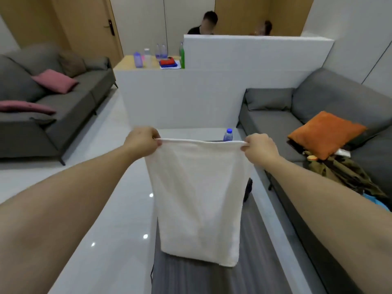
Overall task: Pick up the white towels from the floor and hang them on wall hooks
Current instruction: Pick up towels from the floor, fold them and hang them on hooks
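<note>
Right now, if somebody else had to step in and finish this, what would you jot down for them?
Left hand: pinching the top left corner of the white towel.
Right hand: pinching the top right corner.
The towel hangs spread flat between both hands, off the floor, its top edge pulled straight.
Done: this towel is picked up.
Left: hang it. No wall hook shows in this view, so you will need to turn and find one. No other white towel is visible on the floor here either; look around for more.
Nearby: a water bottle just behind the towel, and a grey sofa to the right.
</note>
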`<state>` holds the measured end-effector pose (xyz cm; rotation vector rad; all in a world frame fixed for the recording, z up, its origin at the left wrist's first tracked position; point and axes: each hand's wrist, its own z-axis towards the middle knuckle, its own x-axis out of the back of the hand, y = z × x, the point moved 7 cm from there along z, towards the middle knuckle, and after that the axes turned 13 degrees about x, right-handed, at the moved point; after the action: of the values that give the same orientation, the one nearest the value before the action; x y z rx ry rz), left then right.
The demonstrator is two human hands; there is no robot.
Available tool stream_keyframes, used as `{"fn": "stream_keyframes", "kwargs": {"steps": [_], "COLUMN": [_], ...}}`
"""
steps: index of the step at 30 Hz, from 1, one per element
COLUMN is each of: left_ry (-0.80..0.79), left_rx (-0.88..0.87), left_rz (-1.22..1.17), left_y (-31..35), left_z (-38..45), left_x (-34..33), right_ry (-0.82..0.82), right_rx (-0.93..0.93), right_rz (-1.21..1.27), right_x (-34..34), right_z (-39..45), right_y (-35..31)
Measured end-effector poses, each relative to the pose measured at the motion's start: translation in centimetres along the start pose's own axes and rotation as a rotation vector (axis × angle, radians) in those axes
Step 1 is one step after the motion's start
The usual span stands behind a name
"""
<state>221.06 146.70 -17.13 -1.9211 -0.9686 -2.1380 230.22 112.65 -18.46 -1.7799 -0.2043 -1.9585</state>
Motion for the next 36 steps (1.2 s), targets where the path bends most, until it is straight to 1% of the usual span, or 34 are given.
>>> {"fn": "stream_keyframes", "kwargs": {"steps": [4, 9, 12, 15, 19, 23, 29, 33, 36], "left_ry": [0.184, 0.433, 0.48, 0.468, 0.382, 0.242, -0.008, -0.201, -0.358], "left_rx": [-0.056, -0.126, -0.153, -0.181, -0.184, -0.135, -0.03, 0.007, 0.021], "left_rz": [-0.046, -0.097, -0.133, -0.138, -0.157, -0.162, -0.105, -0.016, 0.07], "left_y": [6.1, 11.1, 12.2, 12.0, 9.5, 4.5, -4.4, -9.6, -13.0], "left_z": [3.6, 3.3, 1.9, 0.0, -3.5, -7.7, -17.1, -23.6, -27.7], "left_x": [10.7, 21.4, 24.5, 24.4, 20.3, 13.0, -0.2, -8.7, -14.1], "right_ry": [0.188, 0.407, 0.513, 0.538, 0.458, 0.33, 0.04, -0.121, -0.276], "right_rx": [0.057, 0.132, 0.17, 0.166, 0.15, 0.123, 0.007, -0.058, -0.085], "right_rz": [-0.008, 0.004, -0.028, -0.032, 0.012, 0.037, 0.054, 0.088, 0.091], "right_x": [11.4, 22.6, 25.9, 25.9, 21.5, 14.4, 0.9, -7.0, -12.6], "right_z": [5.9, 7.7, 6.7, 4.6, 0.4, -5.4, -17.7, -25.9, -31.1], "right_y": [-1.6, -3.4, -3.9, -3.9, -3.4, -2.8, -2.8, -2.4, -2.1]}}
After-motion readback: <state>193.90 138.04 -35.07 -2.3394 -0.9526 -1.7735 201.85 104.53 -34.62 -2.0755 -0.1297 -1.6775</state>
